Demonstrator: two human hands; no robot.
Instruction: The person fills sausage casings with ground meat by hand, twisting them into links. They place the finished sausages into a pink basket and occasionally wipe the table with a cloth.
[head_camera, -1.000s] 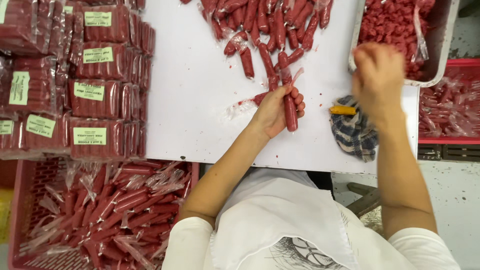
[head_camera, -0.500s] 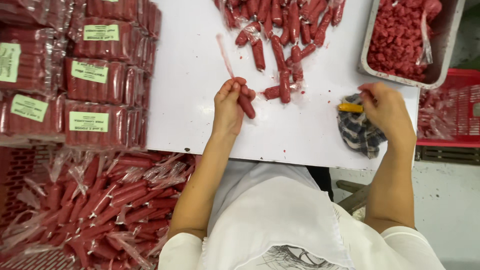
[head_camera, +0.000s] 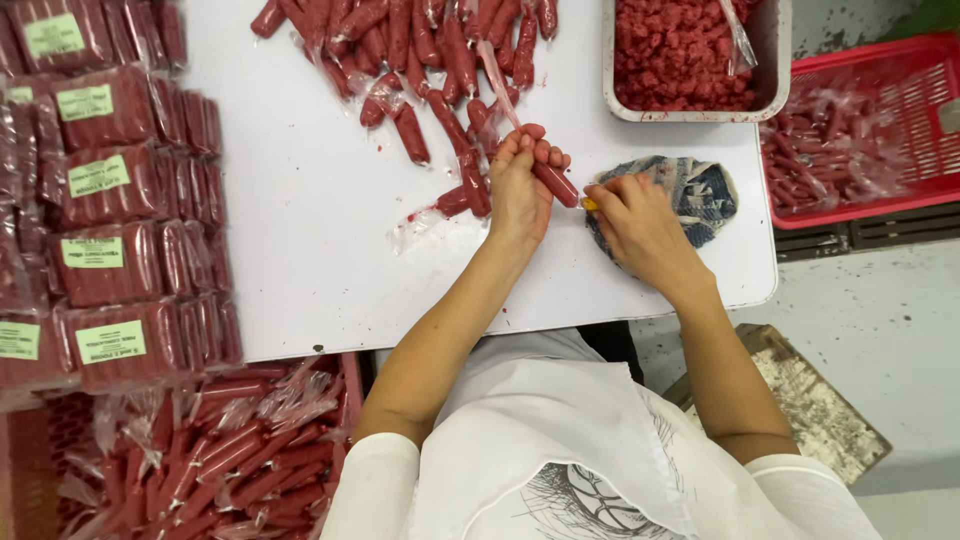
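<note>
White table (head_camera: 300, 260), left hand (head_camera: 520, 190) gripping sausage (head_camera: 553, 183), right hand (head_camera: 640, 225) hiding yellow tool (head_camera: 590, 204)

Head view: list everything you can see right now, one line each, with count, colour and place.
table: one, white, centre
loose sausages: many, red, table top
held sausage: one, red, in left hand
tray of cut pieces: one, grey, upper right
cloth: one, blue-white, under right hand
crate: one, red, far right
labelled packs: many, red, left
bagged sausages: many, red, lower left
left hand: gripping sausage
right hand: holding small yellow-handled tool
</note>
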